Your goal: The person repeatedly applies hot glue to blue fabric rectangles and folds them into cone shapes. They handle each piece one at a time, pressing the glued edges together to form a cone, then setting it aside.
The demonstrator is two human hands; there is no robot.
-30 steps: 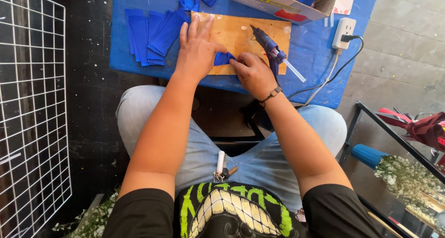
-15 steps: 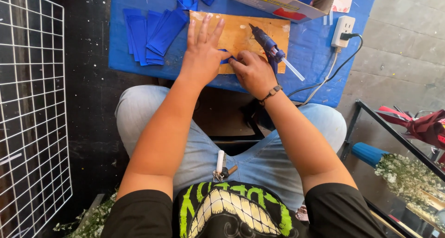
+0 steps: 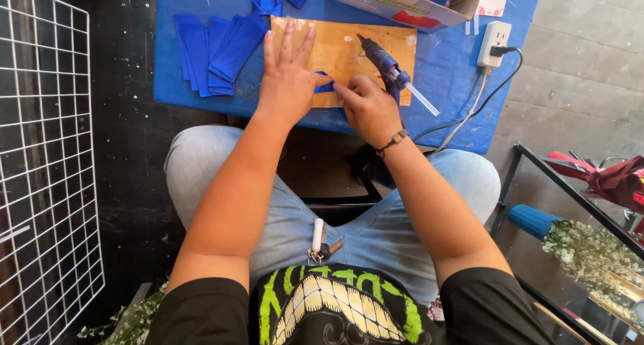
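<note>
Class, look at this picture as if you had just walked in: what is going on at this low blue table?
A seated person bends over a blue table, working on a wooden board. The left hand lies flat with fingers spread, pressing on a small blue ribbon piece, while the right hand pinches the same piece. A blue glue gun rests on the board beside the right hand, unheld. Cut blue ribbon strips are stacked to the left.
</note>
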